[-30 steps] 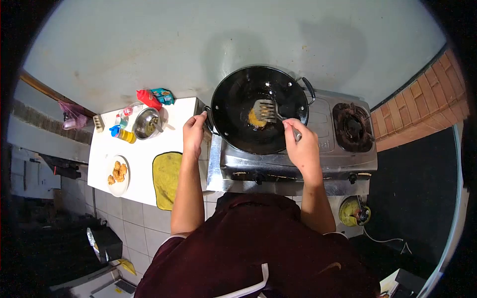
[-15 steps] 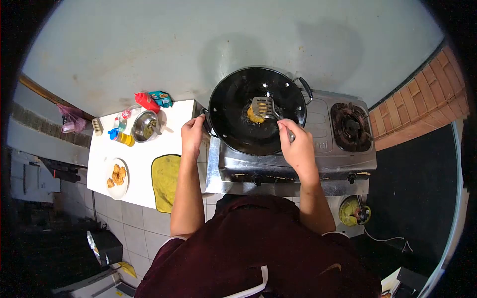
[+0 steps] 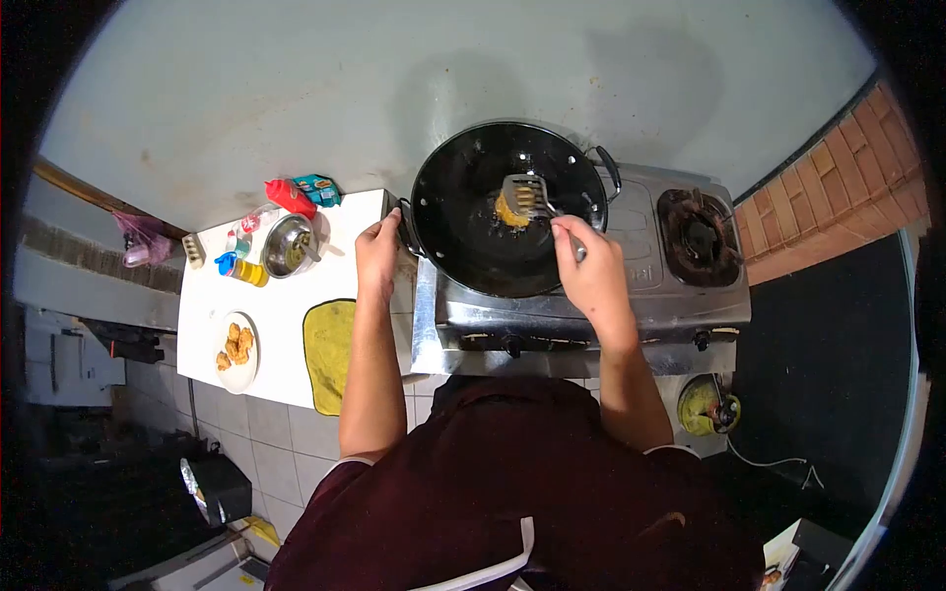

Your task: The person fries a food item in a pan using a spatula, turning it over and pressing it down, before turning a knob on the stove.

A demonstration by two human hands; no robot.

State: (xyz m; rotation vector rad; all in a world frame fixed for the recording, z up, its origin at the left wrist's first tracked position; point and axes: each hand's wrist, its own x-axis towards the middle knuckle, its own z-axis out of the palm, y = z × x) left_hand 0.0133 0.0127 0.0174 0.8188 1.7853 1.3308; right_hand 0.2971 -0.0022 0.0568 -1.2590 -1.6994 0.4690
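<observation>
1. Spatula point(image 3: 539, 200) sat in the right hand point(image 3: 599, 271), fingers closed on its handle; its blade partly covered the food point(image 3: 505, 212), probably sloped down to reach the floor of the wok point(image 3: 463, 256).
2. Left hand point(image 3: 375, 261) was clamped on the wok's left handle point(image 3: 407, 236), likely to steady it against the spatula.
3. Wok rested on the stove point(image 3: 641, 266), the food near its middle with dark specks around it.
4. Bowl point(image 3: 274, 244) on the table point(image 3: 281, 325) held a utensil and greenish-yellow contents, too small to identify.
5. Plate point(image 3: 239, 382) held browned pieces point(image 3: 236, 345), well apart from the wok, perhaps away from the heat.
6. Bottle point(image 3: 251, 272) beside the bowl contained yellow liquid.
</observation>
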